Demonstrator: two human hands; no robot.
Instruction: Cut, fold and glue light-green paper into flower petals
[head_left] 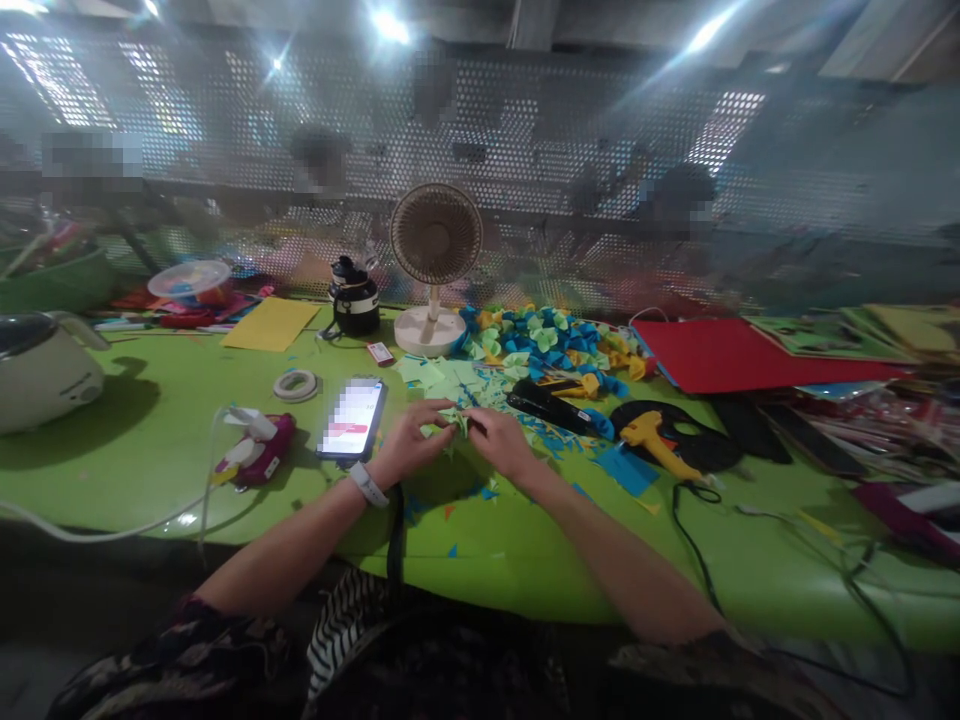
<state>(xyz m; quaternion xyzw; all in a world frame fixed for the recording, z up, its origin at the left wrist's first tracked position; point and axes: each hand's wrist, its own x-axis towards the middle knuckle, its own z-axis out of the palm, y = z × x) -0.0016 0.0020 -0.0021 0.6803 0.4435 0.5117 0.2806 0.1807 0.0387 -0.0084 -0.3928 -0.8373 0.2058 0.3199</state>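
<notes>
Between my two hands is a small piece of light green paper (456, 420), partly covered by the fingers. My left hand (412, 438) closes on its left side with thumb and fingertips. My right hand (496, 438) pinches it from the right. Just beyond them lie light green paper pieces (424, 372) and blue scraps. A black stapler (551, 405) rests right of my right hand. Left of my left hand is a phone (352, 420) with its screen lit. Farther back spreads a pile of folded blue, green and yellow paper flowers (544, 335).
A small fan (435, 235) and a black jug (354, 300) stand at the back. To the right are a yellow glue gun (660, 445) with a cord and red sheets (750, 355). Leftward sit a tape roll (295, 385), a purple power strip (259, 450) and a white kettle (45, 370).
</notes>
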